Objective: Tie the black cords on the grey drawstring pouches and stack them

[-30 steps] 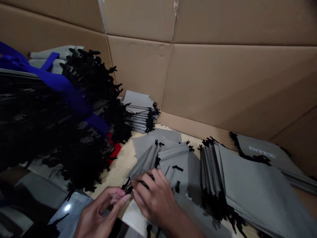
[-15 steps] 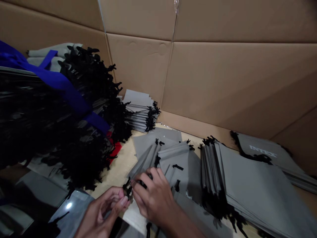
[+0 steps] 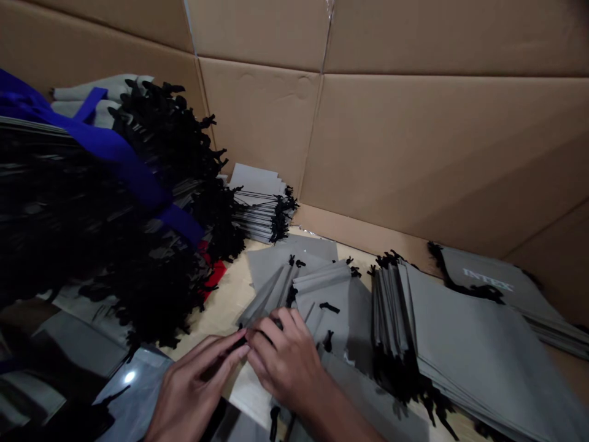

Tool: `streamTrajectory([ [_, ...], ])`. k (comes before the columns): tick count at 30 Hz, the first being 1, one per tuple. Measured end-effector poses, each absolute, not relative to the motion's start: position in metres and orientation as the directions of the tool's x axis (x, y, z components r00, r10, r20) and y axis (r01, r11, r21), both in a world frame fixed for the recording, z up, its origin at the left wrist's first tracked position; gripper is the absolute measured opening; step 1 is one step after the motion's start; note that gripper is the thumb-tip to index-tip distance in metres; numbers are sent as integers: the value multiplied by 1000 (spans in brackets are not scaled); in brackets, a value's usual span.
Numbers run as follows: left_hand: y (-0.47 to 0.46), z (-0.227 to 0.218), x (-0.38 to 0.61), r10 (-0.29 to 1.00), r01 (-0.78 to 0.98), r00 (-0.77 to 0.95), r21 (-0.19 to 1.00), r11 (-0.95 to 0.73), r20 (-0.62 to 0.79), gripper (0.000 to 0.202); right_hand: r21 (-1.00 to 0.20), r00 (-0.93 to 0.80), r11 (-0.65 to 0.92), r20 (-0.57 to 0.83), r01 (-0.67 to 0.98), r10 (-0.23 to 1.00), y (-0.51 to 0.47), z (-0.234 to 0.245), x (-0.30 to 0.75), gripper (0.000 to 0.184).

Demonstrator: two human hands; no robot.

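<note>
My left hand [image 3: 196, 383] is closed, its thumb and forefinger pinched together against the fingertips of my right hand [image 3: 289, 362]. My right hand curls over a black cord, mostly hidden by the fingers. A dark bit of the cord [image 3: 240, 328] shows where the two hands meet. Just beyond the hands lie loose grey drawstring bags [image 3: 338, 285] with black knotted cord ends. To the right of my right hand stands a stack of grey drawstring bags [image 3: 464, 325], its cords bunched along the near left side.
A large pile of bags with black cords [image 3: 151, 294] fills the left, crossed by a blue strap [image 3: 119, 156]. A small bag stack [image 3: 255, 209] stands at the back. Bags printed INTEX [image 3: 488, 270] lie at the right. Cardboard walls [image 3: 414, 147] rise behind.
My left hand has moved up and right, its fingertips now meeting my right hand's. The knotted cord end visible between them before is now mostly covered. My right hand stays nearly in place.
</note>
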State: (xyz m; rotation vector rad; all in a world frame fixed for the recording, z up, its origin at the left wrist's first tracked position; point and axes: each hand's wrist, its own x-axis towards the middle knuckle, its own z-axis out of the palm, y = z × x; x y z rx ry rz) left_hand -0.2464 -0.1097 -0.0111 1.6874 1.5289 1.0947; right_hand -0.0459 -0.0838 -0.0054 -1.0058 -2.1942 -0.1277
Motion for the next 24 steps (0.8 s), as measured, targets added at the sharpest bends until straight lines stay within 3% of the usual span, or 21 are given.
streamTrajectory([
  [7,-107,15,-243,954,644,43,721,-254,297,20,-96,-486,694,646,713,589,-82,-5,-49,10],
  [12,-107,15,-245,956,706,71,662,-251,286,24,-23,-523,714,664,700,535,-81,-3,-53,22],
  [17,-111,14,-249,972,705,78,677,-210,220,23,-16,-510,712,686,702,519,-82,-2,-56,29],
  [24,-115,13,-250,986,596,81,786,-162,142,24,-12,-516,699,665,715,540,-84,-5,-50,22],
])
